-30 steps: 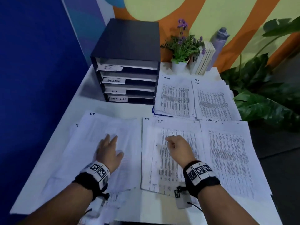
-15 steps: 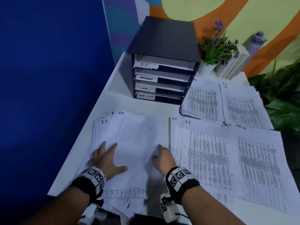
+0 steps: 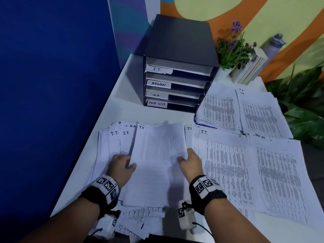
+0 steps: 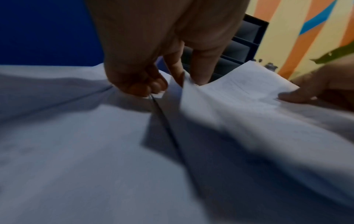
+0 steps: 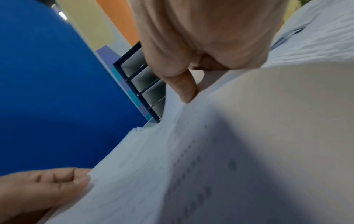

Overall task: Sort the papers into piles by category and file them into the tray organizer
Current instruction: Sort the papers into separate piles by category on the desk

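Both hands pinch the I.T. stack (image 3: 157,155) between them: left hand (image 3: 121,165) on its left edge, right hand (image 3: 190,162) on the right. Thin sheets will likely sag and slide; supporting underneath seems safer.

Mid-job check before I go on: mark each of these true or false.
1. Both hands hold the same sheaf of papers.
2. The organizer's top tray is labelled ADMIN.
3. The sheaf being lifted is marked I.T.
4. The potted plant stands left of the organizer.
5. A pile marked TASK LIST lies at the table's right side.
1. True. The left hand and right hand grip opposite edges of the sheaf.
2. False. The top tray of the organizer reads I.T.; ADMIN is the second.
3. True. I.T. is written at its top left corner.
4. False. The potted plant stands to the organizer's right.
5. True. The TASK LIST pile lies there.
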